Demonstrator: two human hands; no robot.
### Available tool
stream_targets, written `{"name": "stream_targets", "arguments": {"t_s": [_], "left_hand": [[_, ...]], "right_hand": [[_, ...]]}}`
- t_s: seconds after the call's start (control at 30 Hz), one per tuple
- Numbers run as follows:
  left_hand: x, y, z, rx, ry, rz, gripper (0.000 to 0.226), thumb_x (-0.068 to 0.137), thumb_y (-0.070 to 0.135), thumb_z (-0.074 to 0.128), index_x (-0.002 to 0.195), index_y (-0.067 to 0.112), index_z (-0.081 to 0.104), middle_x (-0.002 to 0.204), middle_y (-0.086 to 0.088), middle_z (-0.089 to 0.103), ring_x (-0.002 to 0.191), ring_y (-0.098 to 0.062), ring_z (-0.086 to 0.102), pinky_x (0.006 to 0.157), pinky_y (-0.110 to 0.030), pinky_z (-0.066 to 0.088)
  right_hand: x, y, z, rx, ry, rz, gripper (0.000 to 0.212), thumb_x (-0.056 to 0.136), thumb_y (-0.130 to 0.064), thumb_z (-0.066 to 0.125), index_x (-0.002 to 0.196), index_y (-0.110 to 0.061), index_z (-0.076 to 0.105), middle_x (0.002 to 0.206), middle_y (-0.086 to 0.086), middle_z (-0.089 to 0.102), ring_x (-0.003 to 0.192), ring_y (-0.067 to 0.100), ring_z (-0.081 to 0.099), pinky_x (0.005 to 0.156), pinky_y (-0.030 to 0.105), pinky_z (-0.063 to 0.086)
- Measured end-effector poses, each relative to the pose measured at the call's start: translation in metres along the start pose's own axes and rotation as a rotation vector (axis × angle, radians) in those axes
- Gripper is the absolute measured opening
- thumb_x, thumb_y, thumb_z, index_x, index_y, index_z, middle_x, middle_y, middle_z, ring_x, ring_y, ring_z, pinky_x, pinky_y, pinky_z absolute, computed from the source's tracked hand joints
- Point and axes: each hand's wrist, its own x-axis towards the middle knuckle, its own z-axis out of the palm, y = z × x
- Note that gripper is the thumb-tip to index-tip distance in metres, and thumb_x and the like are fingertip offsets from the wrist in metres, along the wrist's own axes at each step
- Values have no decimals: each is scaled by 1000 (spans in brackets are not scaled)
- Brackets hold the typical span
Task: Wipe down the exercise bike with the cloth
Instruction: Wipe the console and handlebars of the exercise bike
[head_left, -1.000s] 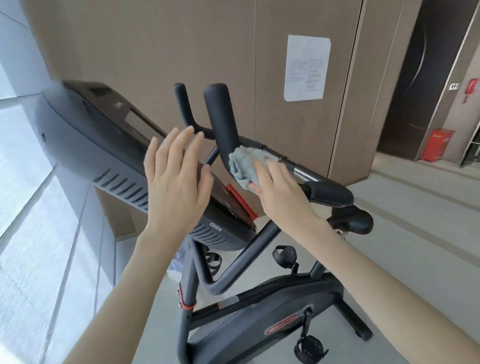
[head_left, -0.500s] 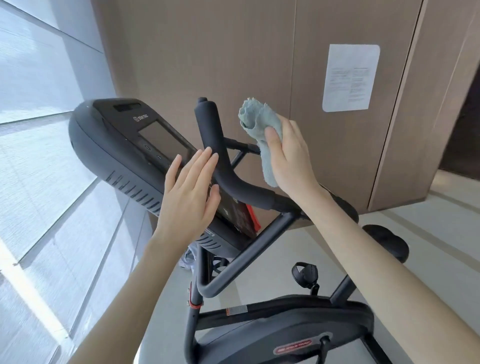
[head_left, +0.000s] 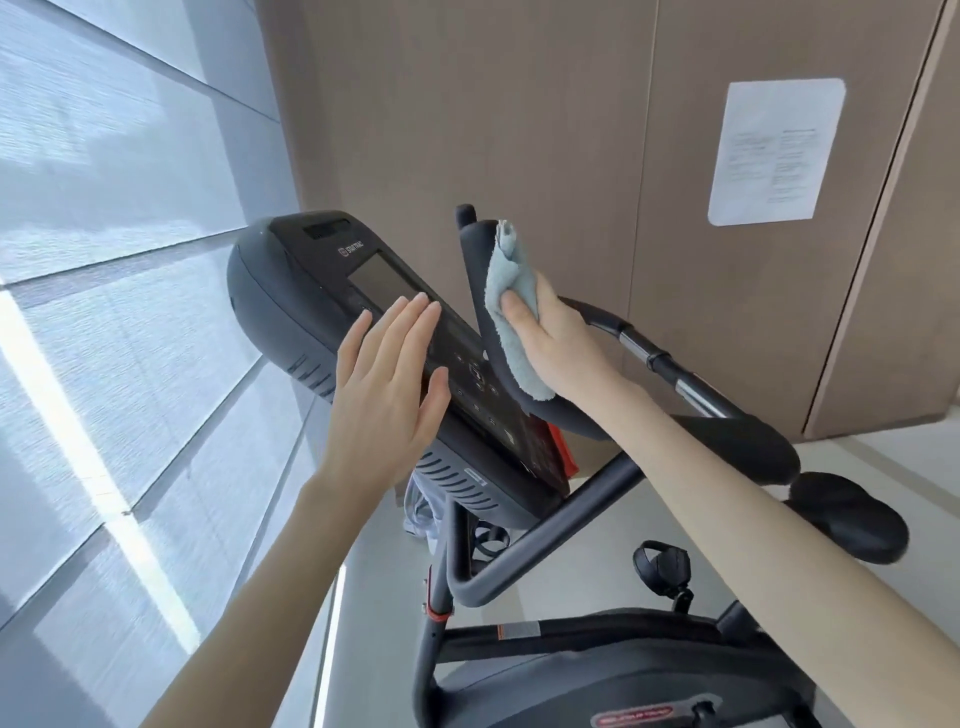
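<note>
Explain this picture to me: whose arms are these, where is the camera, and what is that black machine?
No robot here. A person wears a camera on the head, so you look down along their own bare arms. The black machine is an exercise bike: its console with a dark screen sits left, its saddle lower right. The right hand grips a pale grey-blue cloth and presses it against the upright end of the handlebar. The left hand holds nothing; its fingers are straight, in front of the console, and I cannot tell whether they touch it. A printed sheet hangs on the brown wall behind.
</note>
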Motion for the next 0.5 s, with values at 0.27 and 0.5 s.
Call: {"name": "stream_targets", "arguments": {"t_s": [0.27, 0.5], "left_hand": [[5, 16, 22, -21, -55, 50, 50, 96, 23, 38, 142, 5, 39, 149, -9, 37, 140, -22, 30, 118, -42, 11], [2, 20, 32, -42, -78, 55, 52, 96, 24, 32, 145, 6, 34, 153, -8, 31, 142, -21, 25, 118, -44, 13]], "right_hand": [[-65, 21, -39, -935, -140, -353, 38, 95, -34, 46, 110, 0, 55, 85, 14, 56, 75, 29, 56, 62, 24, 31], [-106, 33, -80, -1061, -190, -172, 38, 97, -35, 39, 114, -3, 53, 97, 13, 55, 91, 32, 52, 78, 39, 43]]}}
